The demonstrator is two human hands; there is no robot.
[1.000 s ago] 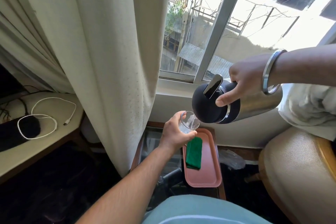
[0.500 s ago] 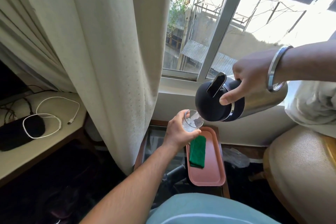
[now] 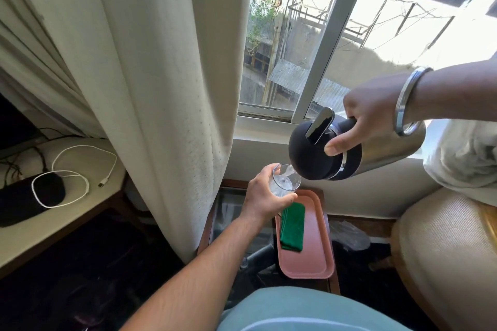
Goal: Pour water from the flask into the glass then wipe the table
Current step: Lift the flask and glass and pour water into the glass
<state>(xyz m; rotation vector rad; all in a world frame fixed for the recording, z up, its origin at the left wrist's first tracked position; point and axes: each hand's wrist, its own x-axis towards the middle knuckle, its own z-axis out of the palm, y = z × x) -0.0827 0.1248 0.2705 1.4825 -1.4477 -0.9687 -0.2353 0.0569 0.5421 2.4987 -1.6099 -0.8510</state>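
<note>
While the left hand [image 3: 265, 197] wraps its fingers [image 3: 286, 199] closed around the lower part of the clear glass [image 3: 285, 179], the glass sits tilted in the air above the near-left corner of the far end of the pink tray [image 3: 317, 263], its mouth turned up toward the flask. On that tray lies a folded green cloth [image 3: 293, 227], partly behind the left hand, and the tray rests along the right side of a small glass-topped table [image 3: 228, 204] whose wooden edge shows at the left; the cream curtain [image 3: 161, 75] hangs just beside the table's left edge and a padded chair [image 3: 443, 250] stands near to the right, leaving a narrow gap. Farther out, the right hand [image 3: 373, 115], with a steel bangle [image 3: 408, 101] at the wrist, grips the steel flask [image 3: 357, 152] at its dark top, thumb pressed on the side, the flask tipped nearly level with its spout just at the glass rim and water visible inside the glass. Beyond is the window sill [image 3: 258, 134].
</note>
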